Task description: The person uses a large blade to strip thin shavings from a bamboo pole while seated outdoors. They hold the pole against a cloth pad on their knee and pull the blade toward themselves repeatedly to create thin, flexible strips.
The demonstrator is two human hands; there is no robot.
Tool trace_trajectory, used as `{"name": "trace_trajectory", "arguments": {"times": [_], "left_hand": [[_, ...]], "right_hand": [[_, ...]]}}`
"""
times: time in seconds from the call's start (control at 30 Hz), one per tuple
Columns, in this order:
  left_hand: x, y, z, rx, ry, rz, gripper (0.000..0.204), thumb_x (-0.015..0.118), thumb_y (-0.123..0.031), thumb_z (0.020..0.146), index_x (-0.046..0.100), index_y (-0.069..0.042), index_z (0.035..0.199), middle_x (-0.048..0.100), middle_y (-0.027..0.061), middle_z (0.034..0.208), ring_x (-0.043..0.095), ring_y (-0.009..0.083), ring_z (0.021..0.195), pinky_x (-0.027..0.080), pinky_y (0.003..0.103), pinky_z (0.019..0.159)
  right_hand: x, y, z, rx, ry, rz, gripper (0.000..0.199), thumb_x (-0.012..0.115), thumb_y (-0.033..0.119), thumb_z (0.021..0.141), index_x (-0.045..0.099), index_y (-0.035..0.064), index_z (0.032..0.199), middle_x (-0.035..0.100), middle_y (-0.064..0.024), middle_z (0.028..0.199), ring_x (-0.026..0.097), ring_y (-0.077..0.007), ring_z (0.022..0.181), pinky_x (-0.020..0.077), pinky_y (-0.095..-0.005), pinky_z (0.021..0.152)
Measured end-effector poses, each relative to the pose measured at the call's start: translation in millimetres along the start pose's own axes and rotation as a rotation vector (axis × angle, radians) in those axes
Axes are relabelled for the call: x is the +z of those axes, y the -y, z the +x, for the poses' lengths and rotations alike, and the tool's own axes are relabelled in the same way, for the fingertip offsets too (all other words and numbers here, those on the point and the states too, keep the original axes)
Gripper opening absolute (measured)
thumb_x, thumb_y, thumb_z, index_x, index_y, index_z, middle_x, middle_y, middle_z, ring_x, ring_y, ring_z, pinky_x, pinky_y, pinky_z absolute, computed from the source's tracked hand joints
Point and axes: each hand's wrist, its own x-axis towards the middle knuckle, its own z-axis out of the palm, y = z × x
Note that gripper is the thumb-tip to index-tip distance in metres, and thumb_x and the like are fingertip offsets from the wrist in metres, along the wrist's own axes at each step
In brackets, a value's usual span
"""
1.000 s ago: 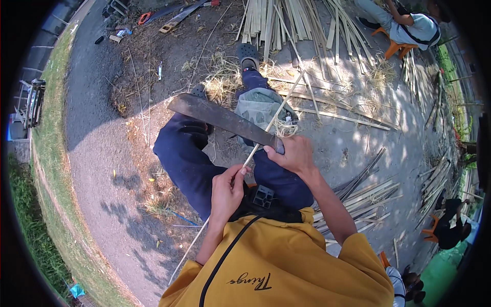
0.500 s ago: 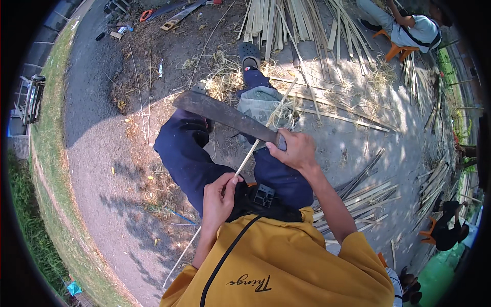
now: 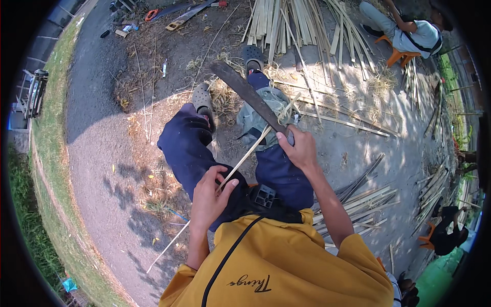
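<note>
My right hand (image 3: 300,149) grips the handle of a long dark machete (image 3: 245,92) whose blade points up and left over my knees. Between thumb and fingers, my left hand (image 3: 210,197) pinches a thin pale bamboo strip (image 3: 240,161). The strip runs from under my left arm up to the blade near my right hand. A grey-green cloth (image 3: 263,115) lies over my right knee beneath the blade. I sit with dark blue trousers and dark clogs.
Split bamboo slats (image 3: 291,23) are piled ahead, and more strips (image 3: 365,197) lie at my right. A seated person (image 3: 409,33) on an orange stool works at the upper right. Shavings litter the dirt; a paved path and grass run along the left.
The machete blade has swung upward and away from me, along the strip. My left hand has slid back down the strip toward my body.
</note>
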Motion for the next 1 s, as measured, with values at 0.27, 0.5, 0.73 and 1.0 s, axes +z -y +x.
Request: {"name": "trace_trajectory", "arguments": {"times": [0.27,0.5,0.73,1.0], "left_hand": [[50.6,29.7,60.4,0.131,0.209,-0.195,0.034,0.056,-0.031,0.114,0.066,0.0,0.104,0.058,0.0059,0.072,0.057,0.0187,0.065,0.048,0.036,0.066],[57.4,22.9,68.3,-0.054,0.413,-0.528,0.045,0.049,-0.032,0.117,0.066,-0.002,0.088,0.044,-0.0032,0.066,0.042,0.007,0.064,0.036,0.028,0.06],[65.9,2.3,75.6,0.03,0.256,-0.324,0.044,0.051,-0.03,0.116,0.064,-0.001,0.085,0.051,0.0038,0.065,0.046,0.0146,0.062,0.04,0.036,0.06],[45.6,3.5,43.5,-0.015,0.242,-0.203,0.042,0.053,-0.026,0.114,0.059,0.002,0.084,0.05,0.0139,0.065,0.046,0.0226,0.059,0.042,0.038,0.061]], "right_hand": [[9.1,-3.0,0.5,-0.054,-0.021,0.04,0.05,0.07,0.054,0.095,0.068,0.0056,0.084,0.065,-0.0223,0.063,0.069,-0.047,0.066,0.0514,-0.0531,0.059],[0.1,2.6,-3.7,-0.029,0.01,-0.006,0.048,0.073,0.054,0.093,0.066,0.0073,0.085,0.066,-0.0205,0.064,0.07,-0.0444,0.065,0.0522,-0.054,0.058],[1.8,3.2,0.6,-0.06,0.005,-0.103,0.051,0.073,0.057,0.092,0.066,0.007,0.087,0.067,-0.0206,0.065,0.07,-0.0443,0.064,0.0529,-0.0535,0.058],[1.9,6.5,-4.7,-0.067,-0.042,-0.138,0.051,0.072,0.058,0.092,0.071,0.0071,0.092,0.068,-0.0205,0.064,0.07,-0.0442,0.064,0.0541,-0.0523,0.058]]}}
